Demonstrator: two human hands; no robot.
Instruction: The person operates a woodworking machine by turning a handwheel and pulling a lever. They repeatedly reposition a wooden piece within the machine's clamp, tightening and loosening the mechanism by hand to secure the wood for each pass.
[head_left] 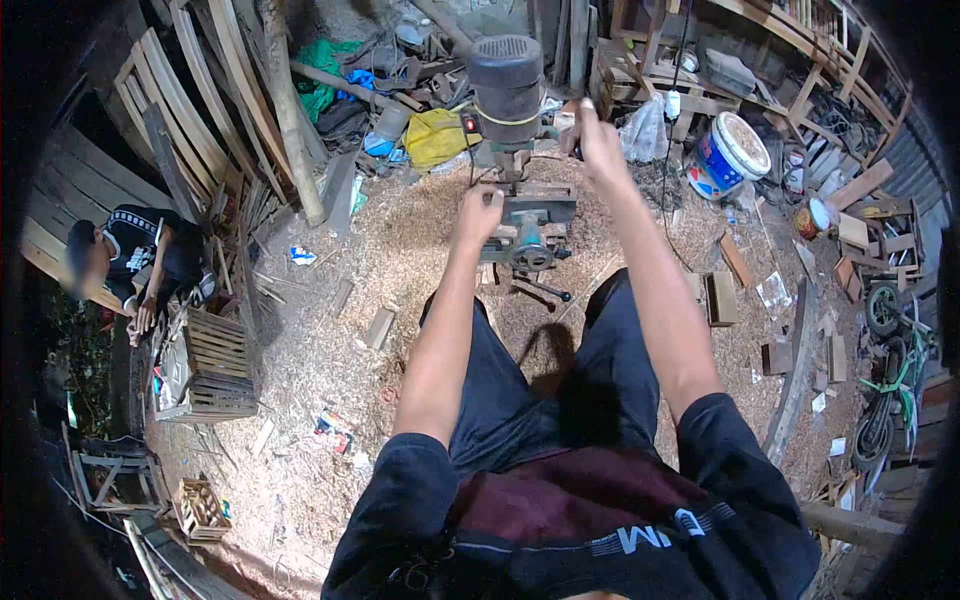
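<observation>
In front of me stands a bench machine with a dark, upright cylindrical motor (505, 85), a yellow band around it. Below the motor, a piece of wood (545, 190) lies across the machine's vise (530, 228), which has a round handwheel (531, 258). My left hand (482, 210) is closed at the left end of this wood, fingers bent over it. Raised to the right of the motor, my right hand (598, 142) has its fingers curled. What it grips is mostly hidden behind the fingers.
Wood shavings (330, 300) cover the floor. A white and blue bucket (735, 155) stands right, near wood blocks (720, 298) and a small bicycle (890, 375). A yellow sack (437, 138) lies behind left. Another person (150, 250) sits at left by a slatted crate (215, 365).
</observation>
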